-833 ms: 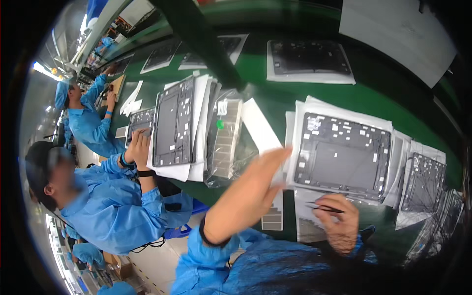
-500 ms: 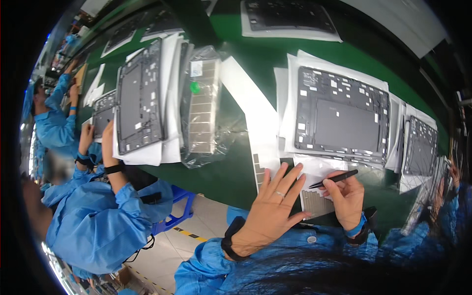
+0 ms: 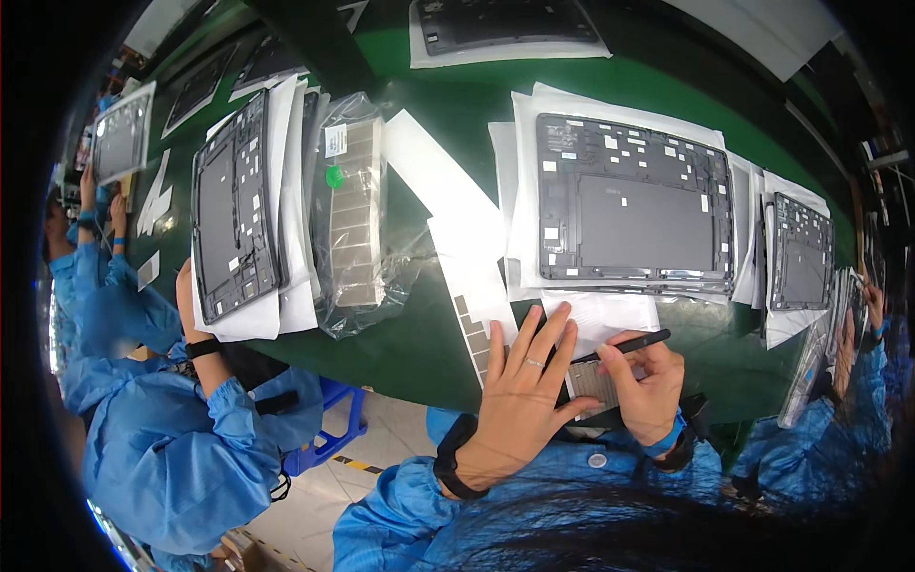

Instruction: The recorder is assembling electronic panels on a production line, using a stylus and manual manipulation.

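My left hand [image 3: 522, 408] lies flat with its fingers spread, a ring on one finger, next to a white strip [image 3: 488, 303] with a row of grey-brown rectangles. My right hand [image 3: 650, 389] grips slim black tweezers [image 3: 652, 339], their tip angled left toward my left fingers. Between the two hands sits a small grey sheet marked with fine lines [image 3: 593, 385]; my left thumb reaches its edge. Just beyond my fingers is a white sheet [image 3: 620, 319], partly under a stack of dark tablet-sized panels [image 3: 648, 224].
Left of the strips, a clear plastic bag [image 3: 355, 229] holds grey-brown segmented sheets. More dark panels on white sheets stand at left [image 3: 233, 210], at right [image 3: 803, 253] and at the back [image 3: 505, 24] of the green table [image 3: 410, 367]. Co-workers in blue sit on both sides.
The whole view has shifted, so the table's things appear further left. The tweezers' tip has come closer to my left fingers, over the small grey sheet. At far left a co-worker now holds up a panel.
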`<state>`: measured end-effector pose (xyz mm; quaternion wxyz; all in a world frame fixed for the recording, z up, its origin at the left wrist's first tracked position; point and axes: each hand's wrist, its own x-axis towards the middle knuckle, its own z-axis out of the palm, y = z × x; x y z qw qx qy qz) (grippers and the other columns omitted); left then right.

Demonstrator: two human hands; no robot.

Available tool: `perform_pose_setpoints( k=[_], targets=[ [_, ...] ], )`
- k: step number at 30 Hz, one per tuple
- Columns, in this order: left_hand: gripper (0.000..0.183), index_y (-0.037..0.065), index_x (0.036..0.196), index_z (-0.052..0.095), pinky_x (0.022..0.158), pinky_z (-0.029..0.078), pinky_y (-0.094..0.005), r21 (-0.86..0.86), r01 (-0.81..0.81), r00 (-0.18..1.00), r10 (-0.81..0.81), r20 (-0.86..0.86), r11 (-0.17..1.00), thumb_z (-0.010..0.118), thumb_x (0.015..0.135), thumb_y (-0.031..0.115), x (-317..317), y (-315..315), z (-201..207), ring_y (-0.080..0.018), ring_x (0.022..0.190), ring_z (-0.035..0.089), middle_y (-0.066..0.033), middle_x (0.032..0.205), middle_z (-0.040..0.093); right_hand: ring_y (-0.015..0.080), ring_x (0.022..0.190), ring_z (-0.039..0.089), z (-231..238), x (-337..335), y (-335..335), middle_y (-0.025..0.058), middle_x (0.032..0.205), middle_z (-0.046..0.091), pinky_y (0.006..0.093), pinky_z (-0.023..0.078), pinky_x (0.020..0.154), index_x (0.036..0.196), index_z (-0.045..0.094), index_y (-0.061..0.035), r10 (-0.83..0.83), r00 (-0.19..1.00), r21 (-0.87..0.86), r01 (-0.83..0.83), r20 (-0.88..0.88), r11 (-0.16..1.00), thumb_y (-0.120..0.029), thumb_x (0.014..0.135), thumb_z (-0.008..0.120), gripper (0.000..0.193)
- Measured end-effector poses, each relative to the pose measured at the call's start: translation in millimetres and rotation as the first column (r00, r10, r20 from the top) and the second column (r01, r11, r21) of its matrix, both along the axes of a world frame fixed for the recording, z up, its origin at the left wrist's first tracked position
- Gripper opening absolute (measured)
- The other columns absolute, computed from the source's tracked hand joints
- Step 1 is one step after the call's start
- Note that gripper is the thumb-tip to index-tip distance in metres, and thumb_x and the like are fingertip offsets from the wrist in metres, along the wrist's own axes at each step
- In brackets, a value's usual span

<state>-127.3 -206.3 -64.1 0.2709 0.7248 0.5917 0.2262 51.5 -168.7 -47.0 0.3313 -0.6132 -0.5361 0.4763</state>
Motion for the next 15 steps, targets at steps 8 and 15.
perform_pose_setpoints(
  k=[8,15],
  targets=[
    [0.091,0.0,0.151,0.049,0.122,0.029,-0.0629,-0.005,0.035,0.999,-0.035,-0.04,0.999,0.077,0.085,0.055,-5.0,3.4,26.3,-0.0352,0.151,0.036,-0.0174,0.161,0.039,0.0178,0.079,0.073,29.5,11.1,18.7,0.013,0.095,0.072,0.0295,0.06,0.073,0.11,0.065,0.0057,-0.237,0.903,-0.047,0.236,-0.358,0.971,-0.006,0.099,0.073,0.018],
    [0.086,-0.006,0.146,0.049,0.115,0.044,-0.0459,0.145,0.095,0.991,-0.079,-0.108,0.985,0.085,0.08,0.034,2.8,125.7,85.2,-0.0383,0.136,0.05,-0.0198,0.147,0.049,0.0119,0.08,0.071,40.5,-15.6,186.0,0.0078,0.095,0.072,0.0234,0.054,0.073,0.109,0.066,0.0025,-0.262,0.897,0.187,0.343,-0.356,0.921,-0.011,0.1,0.074,0.018]
  ],
)
